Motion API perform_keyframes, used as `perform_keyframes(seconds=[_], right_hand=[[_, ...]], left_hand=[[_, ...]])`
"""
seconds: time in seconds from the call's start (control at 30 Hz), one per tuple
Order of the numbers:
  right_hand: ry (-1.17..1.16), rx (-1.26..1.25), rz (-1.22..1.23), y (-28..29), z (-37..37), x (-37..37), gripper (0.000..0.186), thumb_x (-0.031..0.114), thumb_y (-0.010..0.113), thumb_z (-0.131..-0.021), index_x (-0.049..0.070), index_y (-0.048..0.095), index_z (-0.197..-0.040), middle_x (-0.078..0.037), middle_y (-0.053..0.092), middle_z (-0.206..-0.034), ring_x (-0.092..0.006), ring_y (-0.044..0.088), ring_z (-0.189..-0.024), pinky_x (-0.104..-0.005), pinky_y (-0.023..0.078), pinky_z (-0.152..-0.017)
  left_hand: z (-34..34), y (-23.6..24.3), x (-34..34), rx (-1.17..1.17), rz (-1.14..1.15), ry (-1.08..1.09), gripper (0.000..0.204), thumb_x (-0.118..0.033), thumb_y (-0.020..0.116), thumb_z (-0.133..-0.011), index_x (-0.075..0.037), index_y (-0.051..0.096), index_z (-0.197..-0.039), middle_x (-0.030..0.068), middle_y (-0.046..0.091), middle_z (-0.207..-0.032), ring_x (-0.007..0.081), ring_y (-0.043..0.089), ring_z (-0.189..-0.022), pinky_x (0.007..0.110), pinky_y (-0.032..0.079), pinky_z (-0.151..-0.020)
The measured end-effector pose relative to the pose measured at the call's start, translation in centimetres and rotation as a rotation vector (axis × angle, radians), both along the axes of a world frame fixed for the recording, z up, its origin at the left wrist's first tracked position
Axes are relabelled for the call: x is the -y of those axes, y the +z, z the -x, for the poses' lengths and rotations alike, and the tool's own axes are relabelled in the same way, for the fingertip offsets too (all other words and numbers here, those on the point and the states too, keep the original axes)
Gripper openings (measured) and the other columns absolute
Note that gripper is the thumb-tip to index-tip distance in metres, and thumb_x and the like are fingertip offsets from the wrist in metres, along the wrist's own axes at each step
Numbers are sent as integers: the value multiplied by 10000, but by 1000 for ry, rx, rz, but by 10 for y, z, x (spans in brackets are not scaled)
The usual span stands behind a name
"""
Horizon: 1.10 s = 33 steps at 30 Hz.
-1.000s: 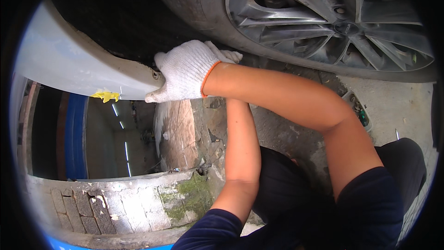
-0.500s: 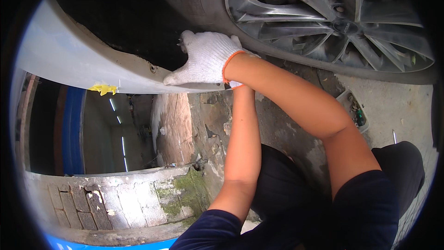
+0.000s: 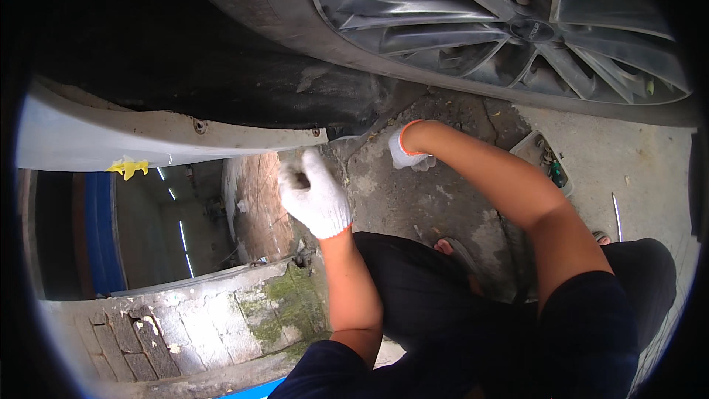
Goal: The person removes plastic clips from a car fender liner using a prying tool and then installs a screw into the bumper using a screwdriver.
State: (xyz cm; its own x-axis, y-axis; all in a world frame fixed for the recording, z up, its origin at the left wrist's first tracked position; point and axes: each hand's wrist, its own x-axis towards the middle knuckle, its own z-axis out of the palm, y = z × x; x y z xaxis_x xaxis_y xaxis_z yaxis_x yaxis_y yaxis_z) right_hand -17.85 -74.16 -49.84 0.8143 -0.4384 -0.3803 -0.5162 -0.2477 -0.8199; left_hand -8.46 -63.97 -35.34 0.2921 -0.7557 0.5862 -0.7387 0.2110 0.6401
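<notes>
A white car body panel (image 3: 140, 129) curves in from the left and ends above my left hand, with screw holes along its arch edge. My left hand (image 3: 319, 196), in a white knitted glove, is just below that end. Its thumb points up and its fingers curl with a gap between them; I see nothing held. My right hand (image 3: 408, 149), gloved alike with an orange cuff, is farther right over the ground beneath the tyre (image 3: 295, 37). Its visible fingers are bent inward, and whatever they might hold is hidden. A dark wheel-arch liner (image 3: 221, 81) spans between panel and tyre.
A grey alloy wheel (image 3: 532, 29) fills the upper right. A small tray (image 3: 565, 177) of loose hardware stands beside my right forearm, and a thin metal rod (image 3: 617, 214) lies beyond it. Yellow tape (image 3: 129, 168) sticks to the panel. A mossy block ledge (image 3: 221, 318) runs lower left.
Both hands have come away from the panel's end. My left hand is now lower and in plain sight, while the right has shifted right and down. The view has shifted too.
</notes>
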Motion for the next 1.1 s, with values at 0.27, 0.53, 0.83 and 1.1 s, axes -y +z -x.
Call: perform_keyframes(seconds=[0.27,0.53,0.83,1.1], right_hand=[[-500,517,391,42,5,6,603,537,778,-813,-7,705,-1062,-221,744,-1028,-405,711,-1048,-488,567,-887],[-786,809,526,72,-19,3,713,413,870,-735,43,638,-1299,-163,618,-1355,-341,613,-1271,-426,527,-1065],[-745,915,453,56,-35,33,574,191,714,-791,39,635,-1339,-161,611,-1401,-338,603,-1298,-410,500,-1122],[-973,784,403,53,-25,36,386,203,678,-833,67,703,-1193,-160,713,-1182,-364,683,-1121,-442,556,-983]], left_hand=[[-64,-27,48,-274,155,35,352,-300,540,-1109,48,587,-1129,70,609,-892,125,540,-775,293,489,-680],[-64,-36,57,-276,236,12,355,-310,532,-1108,43,565,-1129,42,566,-793,121,512,-702,285,445,-631],[-80,-38,54,-157,212,-58,291,-279,539,-1100,3,553,-1028,34,550,-751,113,500,-660,283,438,-635],[-82,-37,53,-68,163,-9,272,-269,536,-1103,-5,558,-1042,41,577,-786,107,522,-671,284,454,-652]])
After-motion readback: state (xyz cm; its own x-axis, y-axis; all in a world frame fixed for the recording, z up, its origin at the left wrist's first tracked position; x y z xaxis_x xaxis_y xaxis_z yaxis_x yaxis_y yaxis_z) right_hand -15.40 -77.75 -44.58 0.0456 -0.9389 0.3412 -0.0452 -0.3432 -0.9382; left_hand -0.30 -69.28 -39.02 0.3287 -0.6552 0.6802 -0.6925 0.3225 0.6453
